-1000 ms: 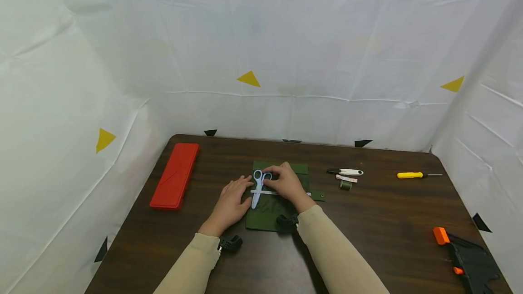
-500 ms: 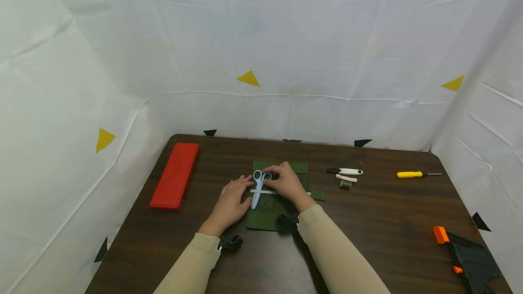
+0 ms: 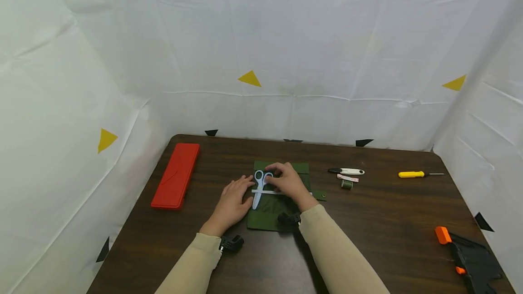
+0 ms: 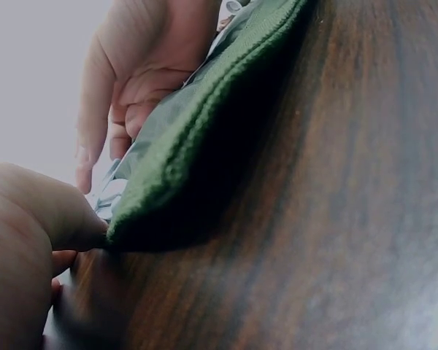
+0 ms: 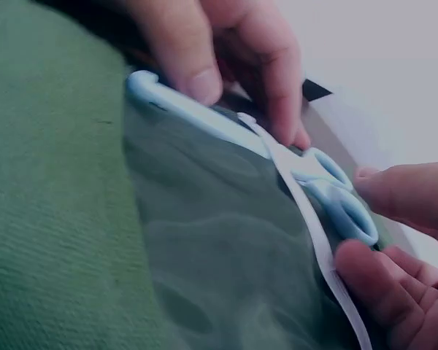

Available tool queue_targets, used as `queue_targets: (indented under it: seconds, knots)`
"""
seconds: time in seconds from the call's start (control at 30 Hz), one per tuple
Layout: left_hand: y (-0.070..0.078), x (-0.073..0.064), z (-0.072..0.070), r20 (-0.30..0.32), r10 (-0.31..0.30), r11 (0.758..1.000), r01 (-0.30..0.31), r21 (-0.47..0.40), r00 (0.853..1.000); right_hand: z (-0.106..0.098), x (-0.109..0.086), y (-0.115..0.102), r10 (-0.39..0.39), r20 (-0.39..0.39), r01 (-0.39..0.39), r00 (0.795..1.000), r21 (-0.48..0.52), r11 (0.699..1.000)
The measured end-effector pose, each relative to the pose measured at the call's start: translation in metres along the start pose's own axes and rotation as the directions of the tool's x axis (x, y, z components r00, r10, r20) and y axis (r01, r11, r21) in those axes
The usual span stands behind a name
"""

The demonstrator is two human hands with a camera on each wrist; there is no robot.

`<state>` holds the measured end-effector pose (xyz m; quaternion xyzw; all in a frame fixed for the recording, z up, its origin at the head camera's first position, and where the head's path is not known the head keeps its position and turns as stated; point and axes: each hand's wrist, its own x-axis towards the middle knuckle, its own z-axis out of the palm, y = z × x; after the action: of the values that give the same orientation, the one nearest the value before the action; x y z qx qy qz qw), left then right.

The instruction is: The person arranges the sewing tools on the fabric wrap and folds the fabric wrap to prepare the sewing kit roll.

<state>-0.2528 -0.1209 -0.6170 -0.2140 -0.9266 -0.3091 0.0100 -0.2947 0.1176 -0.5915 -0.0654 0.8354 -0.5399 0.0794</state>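
Observation:
Light-blue scissors [image 3: 258,194] lie on an unfolded green cloth pouch [image 3: 261,219], blades toward the person. A thin white elastic band [image 5: 306,211] crosses over them. My left hand [image 3: 232,201] rests at the pouch's left edge with fingers extended; in the right wrist view its thumb lies beside the blades. Its thumb touches the cloth edge in the left wrist view. My right hand [image 3: 289,183] is at the scissors' handles, thumb and index finger spread around one loop [image 5: 350,219]. No firm pinch shows.
Right of the pouch lie a black-and-white thread snipper [image 3: 347,171], a small white tape strip [image 3: 348,178] and a dark green thread spool [image 3: 346,185]. Farther right are a yellow screwdriver [image 3: 412,174] and a black-and-orange clamp-like tool [image 3: 476,257]. A red case [image 3: 176,176] lies left.
The right thumb and index finger have shifted slightly away from the scissors' handle. The left hand, scissors and pouch have stayed in place.

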Motion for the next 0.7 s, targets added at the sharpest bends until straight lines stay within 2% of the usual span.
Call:
queue_targets:
  seconds: [0.1,0.3,0.4,0.7]
  knots:
    - [0.0007,0.0000,0.0005,-0.005,0.001,1.000,-0.001,-0.001,1.000,-0.0018,-0.0012,-0.0014,0.028,-0.002,-0.028,1.000,0.061,0.998]
    - [0.0002,0.0001,0.0016,0.002,0.001,1.000,-0.001,0.011,1.000,0.0009,-0.0026,-0.0019,0.030,-0.041,-0.031,0.999,-0.002,1.000]
    - [-0.0002,0.0005,0.0018,0.001,0.002,1.000,-0.002,0.009,1.000,0.0016,-0.0026,-0.0026,0.026,-0.054,-0.026,0.998,0.002,1.000]
    - [0.0002,0.0007,0.0013,0.003,-0.004,1.000,0.004,0.000,1.000,0.0008,-0.0015,-0.0018,0.023,-0.027,-0.023,0.999,0.015,1.000]
